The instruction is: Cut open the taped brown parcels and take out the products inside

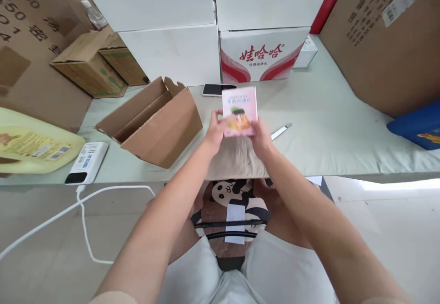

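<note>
Between both hands, above the cloth-covered table, is a small pink printed pack point(239, 111). A colourful picture and blue lettering show on its face; whether it is a box or a stack of cards I cannot tell. My left hand point(217, 130) grips its left edge, the thumb lying across the front. On the opposite side, the fingers of my right hand point(261, 135) close on the lower right edge. Just right of that hand lies a utility knife point(281, 131). An opened cardboard box point(165, 129) stands to the left, apart from my left hand.
A phone point(213, 90) lies behind the pack, before stacked white cartons point(264, 61). At left are a yellow jug point(37, 141), a white power bank point(87, 162) with a cable, and brown boxes point(91, 65). A large carton point(388, 33) and a blue object point(417, 125) occupy the right.
</note>
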{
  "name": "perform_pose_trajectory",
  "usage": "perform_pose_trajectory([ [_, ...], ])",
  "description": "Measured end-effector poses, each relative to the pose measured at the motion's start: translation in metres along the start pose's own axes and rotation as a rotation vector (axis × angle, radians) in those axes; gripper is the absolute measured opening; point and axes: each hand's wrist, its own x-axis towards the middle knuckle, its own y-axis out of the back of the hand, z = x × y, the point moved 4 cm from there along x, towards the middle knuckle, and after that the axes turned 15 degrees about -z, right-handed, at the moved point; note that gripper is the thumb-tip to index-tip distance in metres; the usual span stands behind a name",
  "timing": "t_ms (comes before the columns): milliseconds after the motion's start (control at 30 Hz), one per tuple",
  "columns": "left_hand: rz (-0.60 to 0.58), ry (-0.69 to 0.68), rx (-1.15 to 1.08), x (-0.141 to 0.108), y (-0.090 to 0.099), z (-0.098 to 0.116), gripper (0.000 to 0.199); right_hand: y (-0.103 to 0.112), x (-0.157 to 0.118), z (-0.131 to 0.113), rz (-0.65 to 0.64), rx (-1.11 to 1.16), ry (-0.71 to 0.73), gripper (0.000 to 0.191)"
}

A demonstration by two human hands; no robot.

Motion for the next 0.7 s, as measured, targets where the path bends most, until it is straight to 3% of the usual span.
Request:
perform_pose_trajectory([
  [100,0.090,-0.066,0.052,0.047,-0.002,0.044,0.049,0.000,0.061,-0.031,0.081,0.144,0.018,0.049],
  [200,0.071,-0.133,0.096,0.074,-0.009,0.090,0.040,-0.002,0.100,-0.063,0.071,0.160,0.073,0.051],
  [300,0.040,-0.244,0.100,0.076,-0.019,0.123,0.031,-0.008,0.111,-0.085,-0.009,0.151,0.128,0.054],
  [367,0.024,-0.294,0.090,0.070,-0.023,0.131,0.029,-0.014,0.105,-0.091,-0.063,0.142,0.156,0.057],
  [467,-0.008,-0.342,0.066,0.056,-0.029,0.125,0.036,-0.023,0.082,-0.094,-0.137,0.094,0.161,0.065],
  [567,-0.027,-0.309,0.066,0.035,-0.034,0.098,0.031,-0.020,0.045,-0.090,-0.208,-0.015,0.106,0.072],
  [633,-0.004,-0.234,0.105,0.018,-0.034,0.069,0.023,0.000,0.019,-0.084,-0.183,-0.068,0.051,0.070],
  [700,0.085,-0.132,0.214,0.000,-0.029,0.035,0.022,0.036,-0.003,-0.077,-0.085,-0.087,0.017,0.064],
])
